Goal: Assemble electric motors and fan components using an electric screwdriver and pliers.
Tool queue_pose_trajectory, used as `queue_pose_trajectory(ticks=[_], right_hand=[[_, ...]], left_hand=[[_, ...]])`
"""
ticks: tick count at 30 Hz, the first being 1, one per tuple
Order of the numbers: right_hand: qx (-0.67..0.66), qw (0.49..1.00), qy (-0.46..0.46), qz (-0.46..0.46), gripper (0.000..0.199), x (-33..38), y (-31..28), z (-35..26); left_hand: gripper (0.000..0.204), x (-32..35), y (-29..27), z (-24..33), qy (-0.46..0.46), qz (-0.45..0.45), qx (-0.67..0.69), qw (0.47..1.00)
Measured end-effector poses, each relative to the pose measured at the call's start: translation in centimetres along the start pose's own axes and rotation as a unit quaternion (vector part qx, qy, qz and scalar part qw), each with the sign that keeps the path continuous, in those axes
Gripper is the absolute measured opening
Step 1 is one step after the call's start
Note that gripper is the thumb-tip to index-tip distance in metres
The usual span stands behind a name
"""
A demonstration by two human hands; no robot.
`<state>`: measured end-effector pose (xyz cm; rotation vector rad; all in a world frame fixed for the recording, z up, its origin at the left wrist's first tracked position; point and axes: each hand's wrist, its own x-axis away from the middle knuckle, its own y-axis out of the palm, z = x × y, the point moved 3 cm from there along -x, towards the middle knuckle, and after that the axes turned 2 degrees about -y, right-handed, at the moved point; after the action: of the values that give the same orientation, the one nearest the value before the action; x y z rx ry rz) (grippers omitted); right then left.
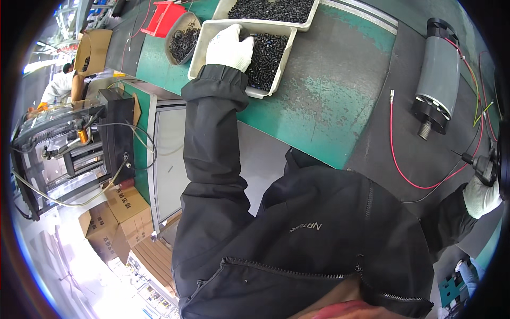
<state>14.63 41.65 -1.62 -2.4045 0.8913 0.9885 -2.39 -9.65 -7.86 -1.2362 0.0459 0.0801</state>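
Gloved left hand point(231, 49) in my pale tray point(201, 48) of small black parts point(267, 58), far left on the green tabletop point(329, 101), fingertips hidden, closure I cannot tell, right hand point(482, 198) against a dark tool point(484, 171), right edge, grip unclear, hands well apart.

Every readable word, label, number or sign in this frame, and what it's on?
Jacket: short pale lettering on the chest; legible, but I don't copy printed text.
Carton: dark printed characters on its sides; not copied either.
Front tray, motor: no text I can make out.
Bright background, lower left: too blurred to read.
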Motion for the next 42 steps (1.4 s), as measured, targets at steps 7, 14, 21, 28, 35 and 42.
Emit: queue_pose_trajectory(ticks=[7, 14, 21, 28, 35, 42], right_hand=[[-0.096, 0.970, 0.219, 0.036, 0.038, -0.1, -4.7, 2.3], [-0.414, 0.876, 0.245, 0.048, 0.036, 0.7, 2.6, -7.0], [-0.403, 0.899, 0.171, 0.010, 0.035, 1.4, 3.7, -8.1], [-0.390, 0.907, 0.157, 0.001, 0.034, 1.1, 3.8, -7.5], [-0.381, 0.911, 0.160, 0.000, 0.034, 0.8, 3.9, -7.1], [-0.397, 0.902, 0.168, -0.017, 0.034, 0.4, 4.1, -6.7]], left_hand=[[0.023, 2.4, -2.9, 3.6, -0.015, 0.013, 0.302, 0.953], [0.026, 12.7, 2.6, 17.9, -0.021, -0.281, 0.814, 0.508], [0.024, 14.9, 4.6, 22.3, -0.033, -0.373, 0.815, 0.442], [0.023, 15.3, 4.5, 23.0, -0.010, -0.351, 0.767, 0.537], [0.022, 16.2, 5.0, 23.8, -0.098, -0.375, 0.756, 0.528], [0.019, 16.7, 6.6, 24.0, -0.174, -0.438, 0.782, 0.407]])
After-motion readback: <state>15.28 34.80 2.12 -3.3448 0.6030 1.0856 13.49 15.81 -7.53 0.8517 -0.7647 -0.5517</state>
